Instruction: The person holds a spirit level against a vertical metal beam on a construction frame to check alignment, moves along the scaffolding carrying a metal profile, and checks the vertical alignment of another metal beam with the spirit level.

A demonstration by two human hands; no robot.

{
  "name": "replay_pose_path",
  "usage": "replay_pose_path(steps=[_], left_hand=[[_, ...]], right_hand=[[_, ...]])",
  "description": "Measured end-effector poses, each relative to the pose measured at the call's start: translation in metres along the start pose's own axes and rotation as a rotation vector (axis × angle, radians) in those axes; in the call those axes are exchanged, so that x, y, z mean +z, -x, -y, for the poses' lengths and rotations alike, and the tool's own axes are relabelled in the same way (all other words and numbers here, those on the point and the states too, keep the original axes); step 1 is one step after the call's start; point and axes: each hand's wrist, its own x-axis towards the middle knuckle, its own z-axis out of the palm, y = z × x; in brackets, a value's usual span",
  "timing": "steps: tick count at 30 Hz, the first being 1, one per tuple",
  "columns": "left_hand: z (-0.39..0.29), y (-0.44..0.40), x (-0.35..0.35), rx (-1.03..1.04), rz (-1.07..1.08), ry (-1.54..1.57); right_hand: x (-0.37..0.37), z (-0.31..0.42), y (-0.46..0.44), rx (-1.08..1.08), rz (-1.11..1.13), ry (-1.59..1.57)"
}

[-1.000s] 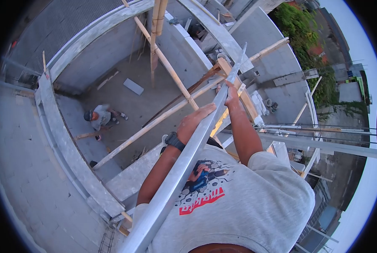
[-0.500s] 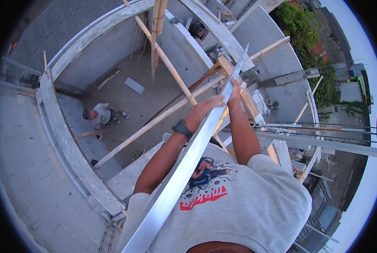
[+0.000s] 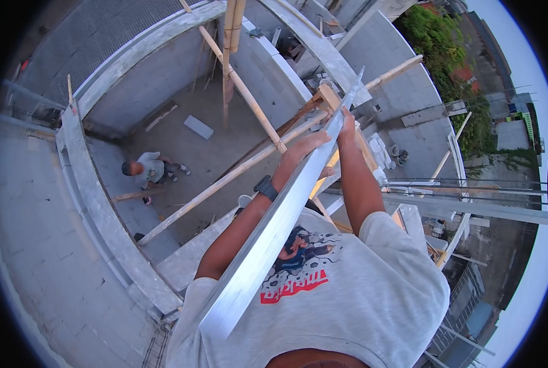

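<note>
A long silvery metal straightedge (image 3: 268, 236) runs from in front of my chest out over the walls, its far end narrowing with distance. My left hand (image 3: 303, 149), a dark watch on its wrist, is closed around the bar's left side. Slightly farther along, my right hand (image 3: 347, 127) grips it from the right; part of its fingers is hidden behind the bar. Below the hands a yellow object (image 3: 325, 175) shows partly, too covered to name.
Bamboo poles (image 3: 249, 101) cross the room below. A concrete ring beam (image 3: 105, 214) tops the block wall at left. Down on the floor a person (image 3: 148, 168) sits near a pale block (image 3: 198, 127). Wooden boards (image 3: 363, 150) and rebar (image 3: 464, 186) are at right.
The straightedge has shifted so that its near end now shows in front of my chest. Both hands have moved slightly forward with it.
</note>
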Motion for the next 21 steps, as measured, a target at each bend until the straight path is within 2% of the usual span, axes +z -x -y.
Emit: replay_pose_path(steps=[2,3,5,8,10,12,13,14,16,18,19,21], left_hand=[[-0.002,0.002,0.001,0.023,0.010,-0.063],[0.002,0.002,0.003,0.024,0.011,-0.065],[0.022,0.000,0.013,-0.010,-0.063,0.030],[0.052,-0.015,0.025,0.030,-0.124,0.055],[0.068,-0.018,0.036,-0.032,-0.124,0.092],[0.075,-0.026,0.047,-0.002,-0.196,-0.055],[0.077,-0.032,0.052,-0.002,-0.186,-0.054],[0.080,-0.039,0.057,0.030,-0.160,-0.075],[0.072,-0.044,0.060,0.065,-0.130,-0.098],[0.056,-0.053,0.061,0.029,0.008,-0.209],[0.053,-0.057,0.061,0.000,0.114,-0.092],[0.034,-0.057,0.063,0.042,0.121,-0.094]], right_hand=[[0.005,0.004,0.000,-0.068,-0.161,0.045],[0.006,0.002,0.002,-0.067,-0.159,0.043],[0.007,-0.002,0.007,-0.080,-0.048,0.128],[0.015,-0.015,0.019,-0.069,-0.033,0.097],[0.012,-0.017,0.021,-0.059,-0.046,0.049],[0.006,-0.017,0.015,-0.084,0.086,0.042],[0.012,-0.015,0.022,-0.179,0.016,0.070],[0.014,-0.008,0.027,-0.183,0.014,0.063],[0.013,0.012,0.035,-0.054,0.051,0.083],[0.015,0.028,0.042,-0.106,0.021,0.159],[0.008,0.040,0.040,-0.069,0.038,0.156],[0.006,0.052,0.046,0.011,0.044,0.121]])
